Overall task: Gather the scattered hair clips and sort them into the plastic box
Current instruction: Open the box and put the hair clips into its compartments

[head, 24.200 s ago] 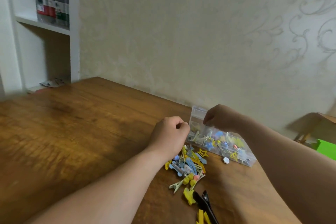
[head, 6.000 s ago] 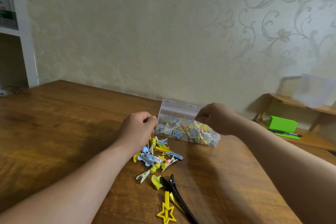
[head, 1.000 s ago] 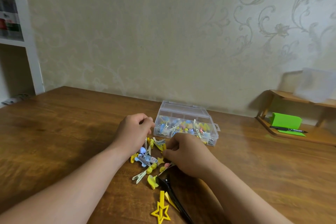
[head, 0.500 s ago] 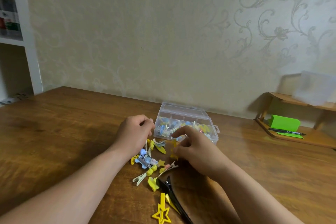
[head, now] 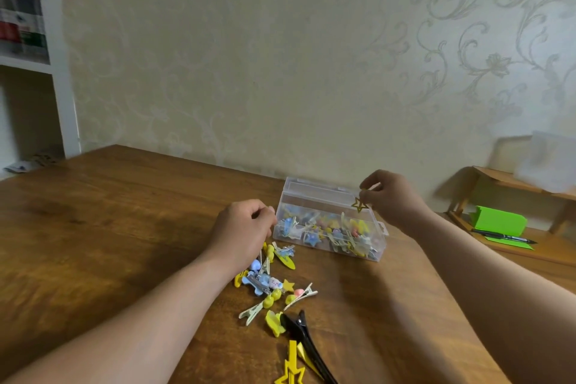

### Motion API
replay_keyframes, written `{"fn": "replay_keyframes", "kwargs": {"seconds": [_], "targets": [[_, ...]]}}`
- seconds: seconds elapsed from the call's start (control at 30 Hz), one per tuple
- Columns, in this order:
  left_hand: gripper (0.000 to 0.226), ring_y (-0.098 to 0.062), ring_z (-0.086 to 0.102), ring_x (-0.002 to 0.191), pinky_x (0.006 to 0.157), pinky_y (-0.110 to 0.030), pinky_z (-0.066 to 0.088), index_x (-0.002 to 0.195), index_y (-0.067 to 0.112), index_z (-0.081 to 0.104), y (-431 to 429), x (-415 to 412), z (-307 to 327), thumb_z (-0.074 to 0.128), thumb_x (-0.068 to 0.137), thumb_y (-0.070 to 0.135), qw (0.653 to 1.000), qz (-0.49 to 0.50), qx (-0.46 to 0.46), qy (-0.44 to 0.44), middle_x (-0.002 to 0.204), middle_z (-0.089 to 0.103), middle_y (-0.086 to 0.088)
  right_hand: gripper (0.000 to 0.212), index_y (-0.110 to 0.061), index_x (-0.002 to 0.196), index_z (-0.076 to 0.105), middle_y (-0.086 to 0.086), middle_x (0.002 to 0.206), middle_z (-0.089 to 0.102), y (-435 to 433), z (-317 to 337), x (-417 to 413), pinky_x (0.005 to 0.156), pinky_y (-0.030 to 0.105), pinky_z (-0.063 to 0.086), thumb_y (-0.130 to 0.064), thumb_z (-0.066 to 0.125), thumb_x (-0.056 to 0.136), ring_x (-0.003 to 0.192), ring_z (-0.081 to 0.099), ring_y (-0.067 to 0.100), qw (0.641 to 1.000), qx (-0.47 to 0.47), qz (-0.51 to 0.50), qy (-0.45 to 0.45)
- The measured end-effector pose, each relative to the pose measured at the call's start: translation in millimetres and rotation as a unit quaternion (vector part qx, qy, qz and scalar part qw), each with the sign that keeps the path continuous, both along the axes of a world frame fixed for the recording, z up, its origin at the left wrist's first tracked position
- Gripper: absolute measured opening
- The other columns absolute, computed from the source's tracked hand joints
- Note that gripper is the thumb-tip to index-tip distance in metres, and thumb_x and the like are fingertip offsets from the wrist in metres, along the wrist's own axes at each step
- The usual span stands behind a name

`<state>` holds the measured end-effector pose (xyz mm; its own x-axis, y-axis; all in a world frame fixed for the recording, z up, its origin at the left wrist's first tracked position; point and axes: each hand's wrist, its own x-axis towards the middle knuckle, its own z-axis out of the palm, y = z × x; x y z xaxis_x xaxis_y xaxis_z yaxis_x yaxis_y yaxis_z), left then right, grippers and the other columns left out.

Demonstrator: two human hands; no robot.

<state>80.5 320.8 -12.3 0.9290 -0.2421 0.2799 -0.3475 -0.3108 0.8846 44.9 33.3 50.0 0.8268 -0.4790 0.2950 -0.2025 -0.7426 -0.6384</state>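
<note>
Single head view — looks forward, slightly down across wooden table (head: 93,227) toward wall (head: 280,56), hands near.

Home room, patterned wallpaper (head: 311,56), wooden table (head: 93,227)

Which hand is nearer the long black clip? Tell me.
Left. The left hand rests curled above the pile, up-left of the long black clip; the right hand is farther, pinching a small yellow star clip over the plastic box.
</note>
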Motion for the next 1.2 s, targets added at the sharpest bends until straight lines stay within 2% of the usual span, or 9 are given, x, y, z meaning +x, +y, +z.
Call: {"fn": "replay_keyframes", "kwargs": {"seconds": [0.07, 0.17, 0.27, 0.47, 0.73, 0.9, 1.0, 1.13, 1.2], "targets": [[0.034, -0.030, 0.071, 0.083, 0.071, -0.036, 0.053, 0.084, 0.017, 0.077, -0.2, -0.7, 0.4, 0.056, 0.107, 0.029, 1.000, -0.001, 0.001, 0.000, 0.077, 0.073, -0.004, 0.008, -0.022, 0.101, 0.069, 0.001, 0.089, 0.076, -3.7, -3.3, 6.0, 0.059, 0.029, 0.051, -0.020, 0.073, 0.095, 0.067, 0.069, 0.020, 0.999, -0.037, -0.009, 0.012], [0.033, -0.028, 0.070, 0.083, 0.077, -0.042, 0.057, 0.085, 0.017, 0.078, -0.1, -0.8, 0.6, 0.056, 0.107, 0.028, 1.000, -0.003, 0.002, 0.002, 0.077, 0.073, -0.002, 0.004, -0.023, 0.099, 0.068, -0.001, 0.089, 0.075, -4.9, -4.4, 11.0, 0.059, 0.029, 0.052, -0.021, 0.069, 0.097, 0.070, 0.069, 0.020, 0.996, -0.078, -0.013, 0.044], [0.033, -0.027, 0.070, 0.082, 0.076, -0.040, 0.056, 0.084, 0.018, 0.078, 0.4, -0.4, 0.1, 0.056, 0.107, 0.029, 1.000, -0.003, 0.002, 0.004, 0.076, 0.073, -0.001, 0.006, -0.024, 0.098, 0.070, -0.001, 0.091, 0.074, -5.2, -5.8, 12.7, 0.059, 0.028, 0.051, -0.022, 0.065, 0.099, 0.073, 0.068, 0.018, 0.991, -0.107, -0.008, 0.082], [0.033, -0.027, 0.070, 0.082, 0.069, -0.033, 0.051, 0.085, 0.018, 0.078, 0.4, -1.1, 0.5, 0.056, 0.107, 0.030, 1.000, -0.008, 0.005, 0.003, 0.075, 0.072, 0.000, 0.011, -0.018, 0.093, 0.076, -0.001, 0.088, 0.074, -4.7, -11.7, 13.6, 0.058, 0.026, 0.044, -0.018, 0.067, 0.097, 0.077, 0.063, 0.013, 0.987, -0.100, -0.010, 0.123], [0.033, -0.028, 0.070, 0.082, 0.070, -0.034, 0.051, 0.086, 0.020, 0.078, 0.7, -2.9, 2.0, 0.055, 0.108, 0.030, 1.000, -0.007, 0.007, 0.001, 0.075, 0.071, 0.000, 0.012, -0.020, 0.096, 0.083, -0.007, 0.085, 0.075, -1.5, -15.5, 12.2, 0.061, 0.027, 0.052, -0.019, 0.071, 0.096, 0.077, 0.066, 0.012, 0.984, -0.113, -0.038, 0.133], [0.033, -0.023, 0.068, 0.076, 0.076, -0.041, 0.057, 0.085, 0.021, 0.077, 1.1, -2.8, 1.7, 0.055, 0.108, 0.030, 1.000, -0.007, 0.009, -0.002, 0.075, 0.071, 0.001, 0.020, -0.021, 0.110, 0.082, -0.004, 0.095, 0.075, 3.0, -14.3, 8.6, 0.060, 0.024, 0.047, -0.022, 0.065, 0.099, 0.077, 0.065, 0.013, 0.987, -0.118, -0.054, 0.095], [0.033, -0.026, 0.070, 0.081, 0.080, -0.044, 0.059, 0.085, 0.021, 0.077, 1.1, -3.5, 2.4, 0.054, 0.108, 0.029, 1.000, -0.006, 0.009, -0.003, 0.076, 0.072, 0.001, 0.022, -0.021, 0.112, 0.079, -0.008, 0.086, 0.071, 11.7, -8.3, -3.1, 0.052, 0.022, 0.040, -0.023, 0.060, 0.101, 0.067, 0.062, 0.008, 0.989, -0.124, -0.051, 0.064], [0.033, -0.029, 0.070, 0.082, 0.082, -0.046, 0.059, 0.085, 0.020, 0.077, 0.8, -3.9, 2.8, 0.054, 0.108, 0.029, 1.000, -0.003, 0.012, -0.005, 0.076, 0.072, 0.000, 0.021, -0.022, 0.108, 0.078, -0.005, 0.092, 0.076, 36.4, -1.7, -29.7, 0.054, 0.026, 0.044, -0.023, 0.059, 0.101, 0.062, 0.064, 0.012, 0.996, -0.076, -0.028, -0.036], [0.033, -0.028, 0.070, 0.081, 0.082, -0.046, 0.059, 0.086, 0.021, 0.077, 1.0, -4.0, 2.3, 0.054, 0.108, 0.029, 1.000, -0.002, 0.014, -0.007, 0.077, 0.072, 0.001, 0.017, -0.025, 0.103, 0.078, -0.008, 0.087, 0.076, 53.4, -3.4, -47.1, 0.053, 0.025, 0.046, -0.022, 0.061, 0.101, 0.058, 0.063, 0.007, 0.995, -0.032, -0.004, -0.095]]}}
